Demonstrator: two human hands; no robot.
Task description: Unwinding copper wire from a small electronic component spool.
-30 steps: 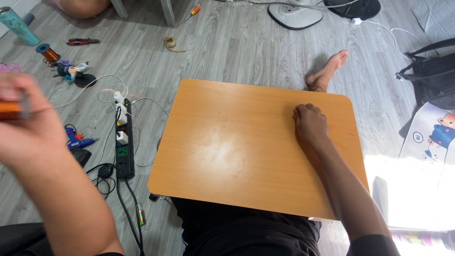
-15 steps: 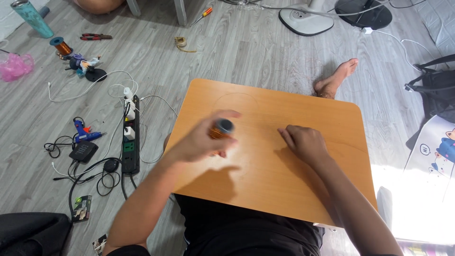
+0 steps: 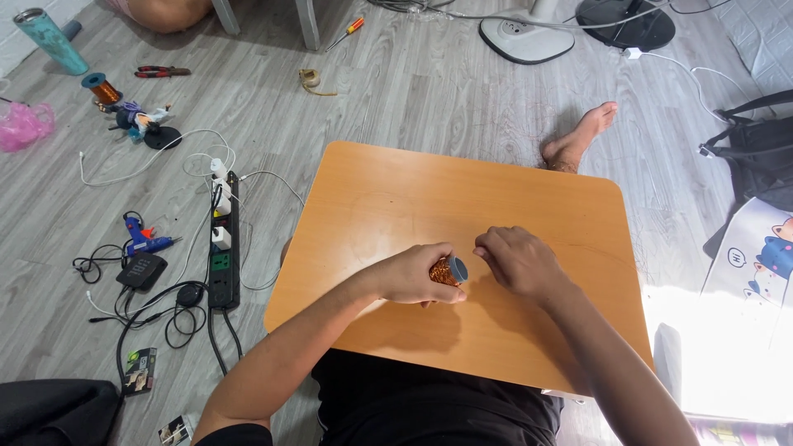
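Now left hand (image 3: 413, 277) grips copper wire spool (image 3: 448, 271); right hand (image 3: 519, 260) curled beside.

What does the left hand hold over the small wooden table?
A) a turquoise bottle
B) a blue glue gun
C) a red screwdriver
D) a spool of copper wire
D: the left hand grips a spool of copper wire above the wooden table, while the right hand rests just beside the spool's grey end.

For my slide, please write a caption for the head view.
Left hand holds a copper wire spool over a wooden lap table; right hand beside it.
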